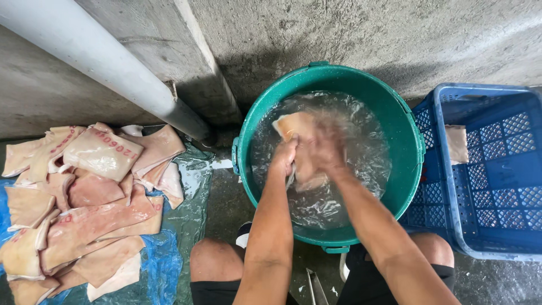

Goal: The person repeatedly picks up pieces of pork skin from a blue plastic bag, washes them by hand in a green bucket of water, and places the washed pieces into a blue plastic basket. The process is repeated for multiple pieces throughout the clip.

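Head view, looking down at a person squatting on wet concrete, knees at the near edge.

Tub (411,169): round, green, centre of view, against the far wall. It is filled with water; the surface is churned and foamy.

Slab (297,131): a pale pink, flat piece of pork skin, partly in the water in the far-left part of the tub. Its far corner sticks up above the surface.

Left hand (284,159): closed around the slab's left edge, fingers curled, knuckles up. Forearm runs from the near edge straight into the tub.

Right hand (328,150): on the slab just right of the left hand, touching it. It is motion-blurred, so I cannot tell how tightly the fingers close; it lies pressed on the slab's upper face.

Pile (84,197): many similar pale slabs, stacked and overlapping, well left of the tub. Some carry red stamped marks. They lie on a blue and clear plastic sheet (164,268) spread on the floor.

Crate (485,175): blue, latticed plastic, just right of the tub, rims touching or nearly so. One pale piece (456,144) rests against its left inner wall.

Pipe (101,62): grey, slanting down from the far left toward the wall corner beside the tub.

Floor between the knees: a thin metal object, too little in view to identify.
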